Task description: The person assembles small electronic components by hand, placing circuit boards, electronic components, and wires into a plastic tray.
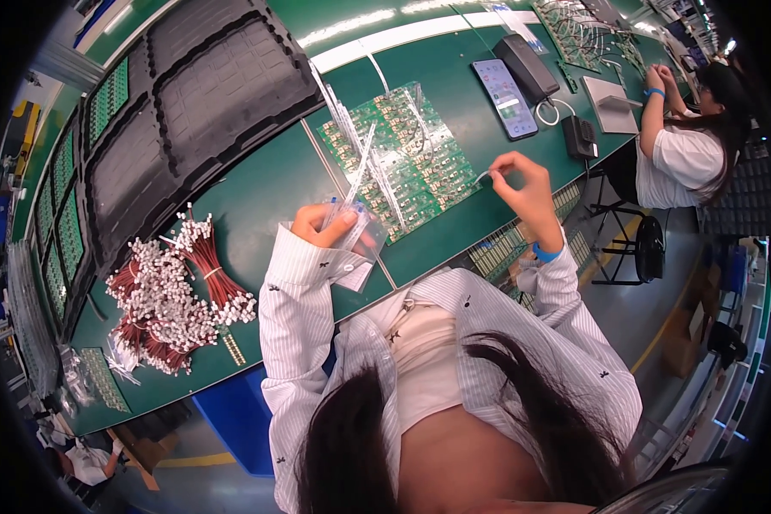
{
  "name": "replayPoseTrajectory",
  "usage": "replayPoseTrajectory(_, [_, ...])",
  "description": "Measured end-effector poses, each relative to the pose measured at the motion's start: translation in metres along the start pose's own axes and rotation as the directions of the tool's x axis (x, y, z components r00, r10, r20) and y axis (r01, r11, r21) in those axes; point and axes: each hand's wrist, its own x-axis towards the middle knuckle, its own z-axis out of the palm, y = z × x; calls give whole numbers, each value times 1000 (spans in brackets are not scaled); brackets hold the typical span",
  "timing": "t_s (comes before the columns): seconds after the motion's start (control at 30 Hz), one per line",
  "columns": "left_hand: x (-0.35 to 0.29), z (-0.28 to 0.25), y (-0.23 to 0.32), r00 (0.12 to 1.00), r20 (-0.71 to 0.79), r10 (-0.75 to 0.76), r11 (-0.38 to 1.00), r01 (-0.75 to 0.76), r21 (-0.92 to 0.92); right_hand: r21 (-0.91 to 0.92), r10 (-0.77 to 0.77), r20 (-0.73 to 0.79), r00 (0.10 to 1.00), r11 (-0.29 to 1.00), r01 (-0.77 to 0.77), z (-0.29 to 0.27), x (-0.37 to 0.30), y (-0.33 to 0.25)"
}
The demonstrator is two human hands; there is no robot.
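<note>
My left hand (324,226) is closed on a clear plastic bag (367,238) at the near left corner of a green circuit board panel (433,176). Something small and reddish shows through the bag. Long thin whitish strips (386,190) lie across the panel, and some stick out past its far left edge. Beyond the panel's right edge my right hand (525,190) pinches a short, thin, pale strip (481,178) between thumb and finger. That strip's far end is close to the board edge; I cannot tell whether they touch.
At left lies a heap of red-brown wire bundles with white connectors (167,300). Behind it, black trays (223,81) hold green boards. A phone (504,98), a black case (527,68) and a black adapter (579,137) lie at the right. Another person (690,158) sits farther right.
</note>
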Motion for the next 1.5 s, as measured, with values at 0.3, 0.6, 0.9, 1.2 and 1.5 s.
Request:
replayPoseTrajectory(0.3, [2, 2, -5, 998, -44, 37, 999, -37, 5, -654, -325, 61, 944, 701, 284, 1, -1, 2])
replayPoseTrajectory(0.6, [3, 2, -4, 999, -43, 31, 1000, -31, -1, 47, -9, -1, 1000, 999, 9, 22, 6, 0])
replayPoseTrajectory(0.9, [2, 1, -4, 998, -64, 14, 1000, -15, -19, -135, -236, 176, 956, 956, 261, 42, 24, 5])
replayPoseTrajectory(1.2, [3, 1, -5, 998, -55, 17, 999, -19, -30, -160, -284, 180, 942, 936, 313, 44, 23, 2])
replayPoseTrajectory(1.5, [3, 3, -3, 997, -73, 4, 999, -7, -43, -328, -418, 232, 878, 817, 475, 49, 21, 1])
